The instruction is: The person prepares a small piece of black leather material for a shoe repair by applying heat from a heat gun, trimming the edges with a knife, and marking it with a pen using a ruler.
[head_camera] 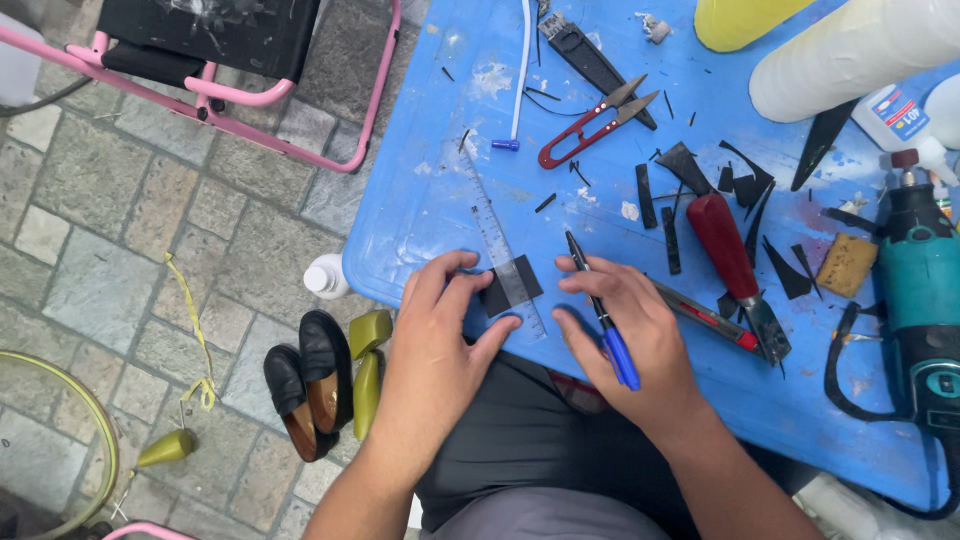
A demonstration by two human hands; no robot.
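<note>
**Two hands on a ruler and a black patch at the table's near edge**

The left hand (440, 335) rests at the near edge of the blue table (420, 200), fingers spread and pressing down; its fingertips pin a small black square piece (505, 290) and the near end of a clear ruler (495, 240) that lies over it. The right hand (625, 325) sits just to the right of the piece, closed around a blue-barrelled pen (605, 320), with the tip pointing away and to the left, close to the ruler's right edge.

The piece lies between the two hands, touching the left fingertips and just beside the right index finger. The ruler's long axis runs from the hands away and slightly left, and the pen lies roughly along it. The left hand is the nearer one to the piece; the right is nearer the ruler's free edge.

Just beyond the right hand lie a utility knife (705, 315) and a red-handled tool (730, 250), with black offcuts scattered about. Further off are red thread snips (590, 125), and well to the right a teal power tool (920, 290).

The left thumb hides the piece's near corner. Whether the pen tip touches the surface cannot be told. The containers at the far edge are cut off.
</note>
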